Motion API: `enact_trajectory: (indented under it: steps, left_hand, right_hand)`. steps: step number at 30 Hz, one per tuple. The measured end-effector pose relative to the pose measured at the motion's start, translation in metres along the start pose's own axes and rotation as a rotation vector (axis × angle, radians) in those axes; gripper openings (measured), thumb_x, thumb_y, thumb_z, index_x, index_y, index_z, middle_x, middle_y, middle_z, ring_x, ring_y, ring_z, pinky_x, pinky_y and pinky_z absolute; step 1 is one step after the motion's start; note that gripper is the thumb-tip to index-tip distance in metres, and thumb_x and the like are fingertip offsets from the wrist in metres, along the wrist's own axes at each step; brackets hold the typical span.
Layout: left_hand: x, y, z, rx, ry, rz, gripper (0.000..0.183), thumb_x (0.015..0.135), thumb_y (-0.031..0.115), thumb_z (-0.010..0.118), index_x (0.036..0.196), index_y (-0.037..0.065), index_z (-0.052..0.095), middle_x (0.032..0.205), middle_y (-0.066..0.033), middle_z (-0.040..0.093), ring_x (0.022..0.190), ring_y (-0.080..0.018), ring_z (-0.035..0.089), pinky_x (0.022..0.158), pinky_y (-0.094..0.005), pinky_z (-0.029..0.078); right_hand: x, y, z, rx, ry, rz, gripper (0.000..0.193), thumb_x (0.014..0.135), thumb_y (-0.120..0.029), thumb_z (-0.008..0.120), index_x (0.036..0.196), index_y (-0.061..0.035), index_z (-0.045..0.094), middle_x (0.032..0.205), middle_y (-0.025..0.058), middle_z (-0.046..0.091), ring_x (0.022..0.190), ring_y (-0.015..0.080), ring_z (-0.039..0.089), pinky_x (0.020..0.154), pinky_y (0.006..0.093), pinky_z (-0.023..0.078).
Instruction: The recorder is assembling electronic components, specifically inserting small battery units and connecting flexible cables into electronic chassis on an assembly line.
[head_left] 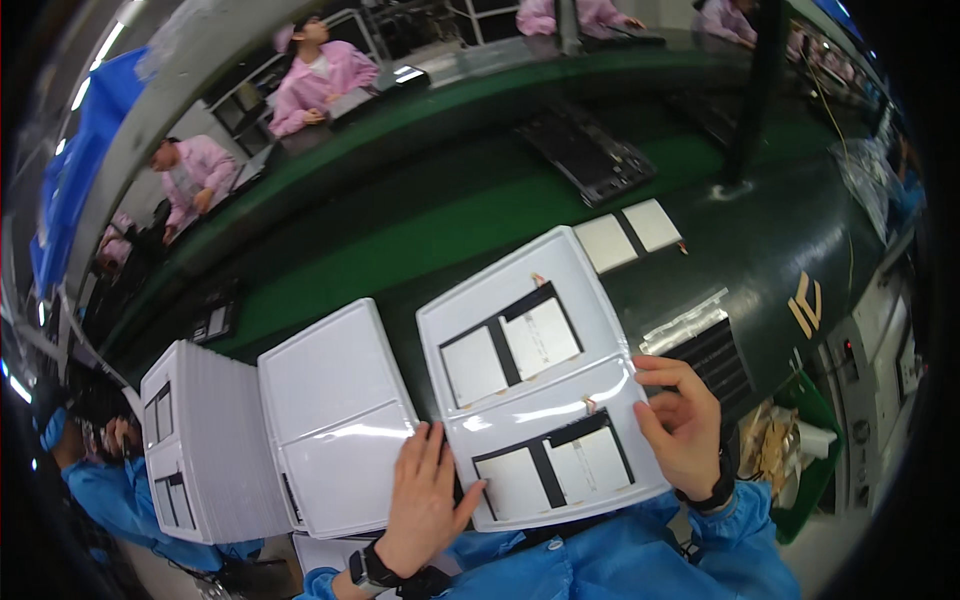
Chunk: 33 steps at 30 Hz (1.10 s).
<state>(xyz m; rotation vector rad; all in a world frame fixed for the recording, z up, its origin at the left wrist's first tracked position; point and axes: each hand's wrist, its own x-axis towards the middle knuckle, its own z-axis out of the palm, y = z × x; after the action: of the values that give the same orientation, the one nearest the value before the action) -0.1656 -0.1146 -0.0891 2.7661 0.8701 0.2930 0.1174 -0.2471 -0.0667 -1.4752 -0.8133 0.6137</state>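
Observation:
In front of me lies a white plastic tray [520, 400] with two compartments. Each compartment holds a flat battery pack: one far [540, 335], one near [590, 465], both silver-white with black strips and a small wire lead. My left hand [425, 490] is at the tray's left side, fingers stretched out and thumb at the rim; it holds nothing else. At the right rim, my right hand [685, 420] has its index finger and thumb against the tray edge, the other fingers curled. Left of my left hand lies a second white tray [335, 410], its two compartments bare.
A tall stack of white trays [225, 445] stands at the left, packs in its top one. Beyond the trays, a green conveyor belt [400, 225] carries dark panels [590, 150]. Another battery pack [630, 235] lies behind my tray. A green bin [810, 450] stands at right; co-workers sit opposite.

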Motion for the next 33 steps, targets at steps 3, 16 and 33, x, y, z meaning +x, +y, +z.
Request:
enact_trajectory:
  steps: [3,16,33]
  left_hand:
    - [-0.008,0.001,-0.002,-0.089,0.053,-0.076,0.054,0.091,0.027,0.075,0.125,-0.013,0.060,0.150,-0.0327,0.045,0.141,-0.0515,0.040,0.118,-0.0577,0.032]
    - [-0.004,-0.026,-0.067,-1.459,0.298,-0.757,0.071,0.105,0.028,0.066,0.156,-0.004,0.027,0.121,-0.0084,0.067,0.113,-0.0105,0.060,0.095,-0.0240,0.050]
    - [-0.261,-0.295,-0.291,-0.798,0.629,-0.996,0.040,0.106,0.016,0.060,0.143,0.001,0.055,0.116,-0.0083,0.071,0.099,-0.0127,0.069,0.087,-0.0266,0.056]
  right_hand:
    - [0.002,-0.019,0.001,0.087,-0.070,0.017,0.051,0.089,0.017,0.061,0.138,0.0076,0.052,0.150,0.0199,0.054,0.088,0.0083,0.070,0.070,0.0175,0.054]
    - [-0.030,-0.051,0.034,0.277,-0.329,-0.389,0.056,0.103,-0.005,0.060,0.150,0.0140,0.038,0.150,0.0334,0.048,0.123,0.0365,0.064,0.101,0.0439,0.055]
    - [-0.013,-0.018,0.036,0.341,-0.436,-0.013,0.048,0.104,-0.008,0.061,0.146,0.0083,0.046,0.126,0.0232,0.065,0.082,0.0197,0.068,0.072,0.0289,0.053]
